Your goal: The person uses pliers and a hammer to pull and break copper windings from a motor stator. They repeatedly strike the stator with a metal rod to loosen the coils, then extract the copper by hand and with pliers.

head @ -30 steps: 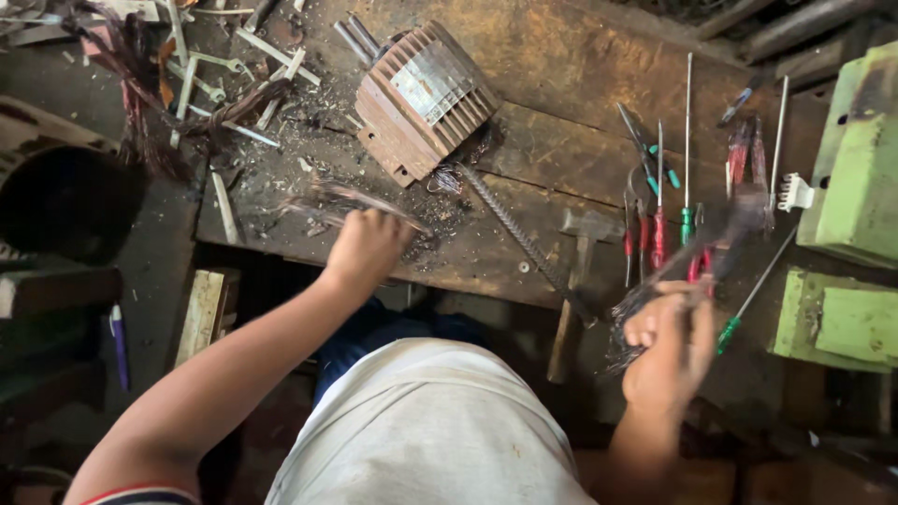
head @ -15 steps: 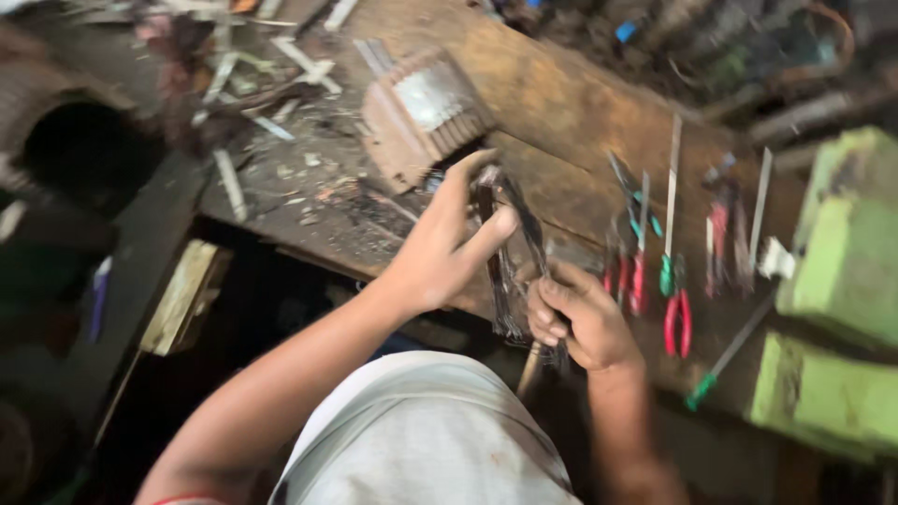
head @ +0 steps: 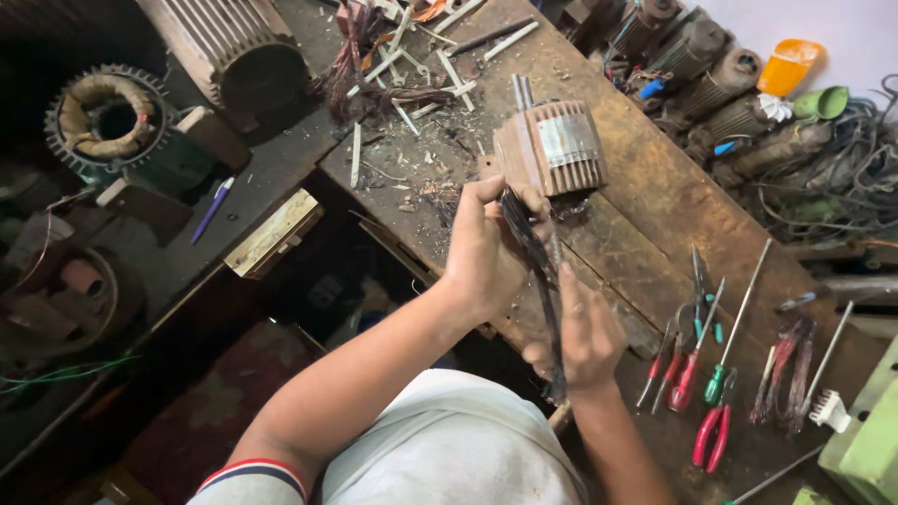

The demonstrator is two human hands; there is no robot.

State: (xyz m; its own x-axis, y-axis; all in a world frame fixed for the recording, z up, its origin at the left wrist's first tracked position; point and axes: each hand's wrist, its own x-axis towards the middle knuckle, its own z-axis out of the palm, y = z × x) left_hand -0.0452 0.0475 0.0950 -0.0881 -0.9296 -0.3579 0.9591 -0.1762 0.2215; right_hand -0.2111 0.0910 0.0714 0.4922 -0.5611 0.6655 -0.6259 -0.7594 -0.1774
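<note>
Scarred wooden workbench (head: 673,196), cluttered workshop, motor housing (head: 552,150) on top

This is a motor repair workshop. A scarred wooden bench (head: 655,196) holds a finned motor housing (head: 552,150), screwdrivers (head: 725,346) and pliers (head: 713,435). A wound stator (head: 108,117) and tangled wires (head: 842,187) lie around it.

Both arms bare, reaching fwd from bottom of frame, elbows bent, forearms converging. Left hand (head: 486,252) higher up, wrist slightly cocked, fingers curled shut w/ thumb pressed toward fingertips in a pinch. Right hand (head: 585,337) just below it, close but apart, fingers wrapped in a loose fist, knuckles up.
</note>
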